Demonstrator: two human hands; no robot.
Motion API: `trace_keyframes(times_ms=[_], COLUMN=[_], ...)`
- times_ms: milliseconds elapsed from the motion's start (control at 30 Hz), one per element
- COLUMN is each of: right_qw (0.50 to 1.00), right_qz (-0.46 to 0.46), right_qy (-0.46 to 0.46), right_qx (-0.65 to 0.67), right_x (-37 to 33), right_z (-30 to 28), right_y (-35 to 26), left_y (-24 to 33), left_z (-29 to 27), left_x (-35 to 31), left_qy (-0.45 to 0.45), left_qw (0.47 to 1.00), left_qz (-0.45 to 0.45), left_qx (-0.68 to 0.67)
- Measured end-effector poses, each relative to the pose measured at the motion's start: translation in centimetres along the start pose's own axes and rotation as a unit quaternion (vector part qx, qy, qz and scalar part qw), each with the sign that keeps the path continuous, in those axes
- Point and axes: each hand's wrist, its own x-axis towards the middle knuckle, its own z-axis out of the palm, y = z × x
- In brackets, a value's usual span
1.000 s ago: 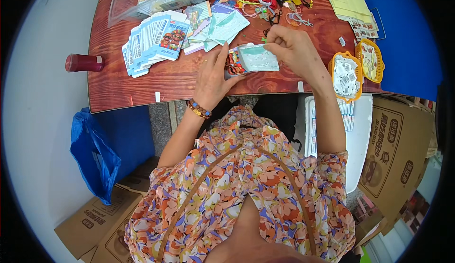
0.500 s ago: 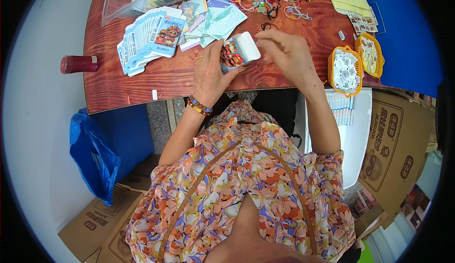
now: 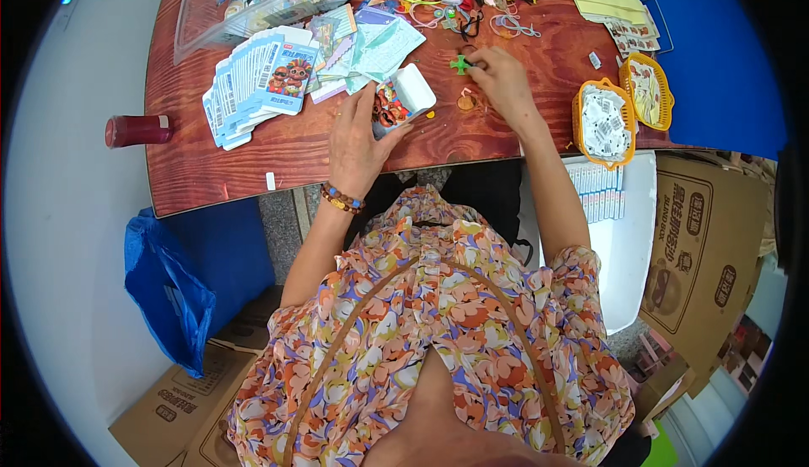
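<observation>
Shifting right and away from the printed carton (image 3: pixel 390 107), the right hand (image 3: pixel 502 88) now meets a green trinket (image 3: pixel 459 64); whether it pinches or merely touches cannot be told. This leaves the left hand (image 3: pixel 354 140) alone grasping the carton, just nearer than the mint-green sheets (image 3: pixel 386 48). Its white open end (image 3: pixel 416 88) points right, slightly away; its long axis appears to run likewise.

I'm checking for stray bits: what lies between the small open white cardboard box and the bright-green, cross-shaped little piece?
In the head view, only bare reddish wooden tabletop lies directly between box and green piece.
</observation>
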Motion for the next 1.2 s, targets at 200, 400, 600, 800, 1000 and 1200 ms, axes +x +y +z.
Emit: trace_keyframes(times_ms=[200, 400, 600, 800, 1000, 1200], right_qw=[0.902, 0.83, 0.849, 0.984, 0.969, 0.983], right_qz=[0.194, 0.228, 0.183, -0.069, -0.134, -0.058], right_qy=[-0.081, -0.086, -0.128, -0.127, -0.169, -0.156], right_qx=[0.377, 0.502, 0.479, 0.107, -0.12, -0.083], right_x=[-0.3, -0.9, -0.7, -0.1, 0.0, -0.2], right_z=[-4.4, -5.1, -6.2, -6.1, -5.9, -5.3], right_y=[-1.1, -0.8, -3.6, -7.2, -10.1, -9.7], left_y=[0.4, 0.8, 0.9, 2.1, 2.3, 2.5], left_z=[0.2, 0.4, 0.5, 0.2, 0.6, 0.5], left_x=[0.5, 0.6, 0.7, 0.9, 0.8, 0.8], left_qy=[-0.01, -0.014, -0.02, -0.04, -0.044, -0.053], left_qw=[1.0, 1.0, 0.999, 0.997, 0.998, 0.998], left_qz=[-0.007, 0.0, 0.015, 0.04, 0.043, 0.038], left_qx=[0.001, 0.006, 0.027, 0.048, 0.027, 0.022])
